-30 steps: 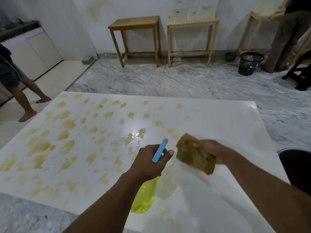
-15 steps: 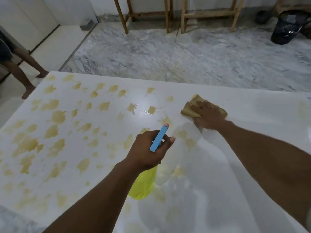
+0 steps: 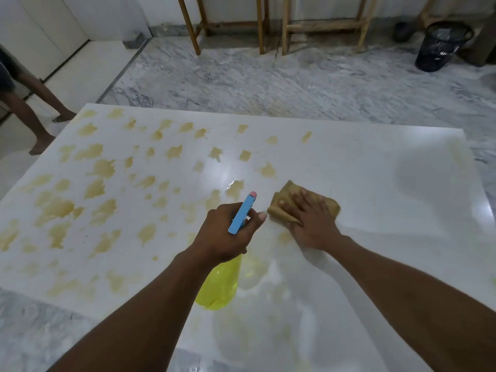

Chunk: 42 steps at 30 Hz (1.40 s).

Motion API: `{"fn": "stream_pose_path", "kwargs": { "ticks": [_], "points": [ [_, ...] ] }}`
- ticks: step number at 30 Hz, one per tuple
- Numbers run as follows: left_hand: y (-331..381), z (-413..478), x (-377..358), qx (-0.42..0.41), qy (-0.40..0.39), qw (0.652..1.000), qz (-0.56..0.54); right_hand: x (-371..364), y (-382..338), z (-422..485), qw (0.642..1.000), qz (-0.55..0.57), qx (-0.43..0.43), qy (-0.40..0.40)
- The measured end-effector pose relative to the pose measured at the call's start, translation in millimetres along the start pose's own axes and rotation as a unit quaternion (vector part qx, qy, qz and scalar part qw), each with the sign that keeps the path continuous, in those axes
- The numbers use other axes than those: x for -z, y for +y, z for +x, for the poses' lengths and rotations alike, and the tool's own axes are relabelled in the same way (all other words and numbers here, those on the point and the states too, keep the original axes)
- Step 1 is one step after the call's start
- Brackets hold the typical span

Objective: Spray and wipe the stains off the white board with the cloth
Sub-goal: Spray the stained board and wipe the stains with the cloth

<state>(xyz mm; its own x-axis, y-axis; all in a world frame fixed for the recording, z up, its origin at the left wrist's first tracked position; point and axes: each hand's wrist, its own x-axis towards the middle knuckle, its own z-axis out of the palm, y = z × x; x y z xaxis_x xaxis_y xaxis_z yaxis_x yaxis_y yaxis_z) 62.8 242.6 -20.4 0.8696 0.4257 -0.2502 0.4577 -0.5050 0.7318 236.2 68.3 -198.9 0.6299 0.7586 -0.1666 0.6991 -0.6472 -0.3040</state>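
Brown cloth [image 3: 284, 201] lies flat near the middle of the white board [image 3: 375, 170]; the right hand [image 3: 308, 224] presses on it with straight, spread fingers; the left hand [image 3: 225, 234] is curled round the neck of a yellow spray bottle [image 3: 220, 285], held over the board's middle; yellowish stains [image 3: 102, 167] cover the board's left half; its right half is white and glossy.

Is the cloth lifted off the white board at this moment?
No, the right hand presses the cloth flat on the white board.
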Motion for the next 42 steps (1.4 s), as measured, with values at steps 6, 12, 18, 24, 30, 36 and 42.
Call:
{"fn": "stream_pose_path", "kwargs": {
  "ticks": [6,12,18,24,30,36,42],
  "points": [
    [-24.2,-98.5,9.8,-0.026,0.006,1.0,-0.003,-43.2,-90.6,-118.6,0.999,0.013,0.021,-0.046],
    [-58.4,-199.9,27.3,-0.016,0.018,1.0,-0.009,-57.2,-170.3,-208.8,0.991,0.103,-0.035,-0.083],
    [-67.9,-216.4,51.5,-0.036,0.02,0.999,0.006,35.0,-170.2,-204.1,0.742,0.603,-0.278,-0.094],
    [-58.9,-163.8,61.1,-0.056,0.007,0.998,-0.026,57.7,-132.7,-161.4,0.652,0.659,-0.294,-0.233],
    [-46.9,-71.3,72.4,-0.055,-0.008,0.998,-0.03,122.9,-86.9,-7.8,0.832,0.46,-0.263,-0.167],
    [-46.4,9.4,89.3,-0.035,0.006,0.998,-0.045,173.4,-66.1,142.7,0.963,0.237,-0.12,-0.052],
    [-63.3,58.7,98.0,-0.03,0.04,0.999,-0.017,107.2,-64.3,234.0,0.988,0.081,-0.063,-0.115]
  ]
}}
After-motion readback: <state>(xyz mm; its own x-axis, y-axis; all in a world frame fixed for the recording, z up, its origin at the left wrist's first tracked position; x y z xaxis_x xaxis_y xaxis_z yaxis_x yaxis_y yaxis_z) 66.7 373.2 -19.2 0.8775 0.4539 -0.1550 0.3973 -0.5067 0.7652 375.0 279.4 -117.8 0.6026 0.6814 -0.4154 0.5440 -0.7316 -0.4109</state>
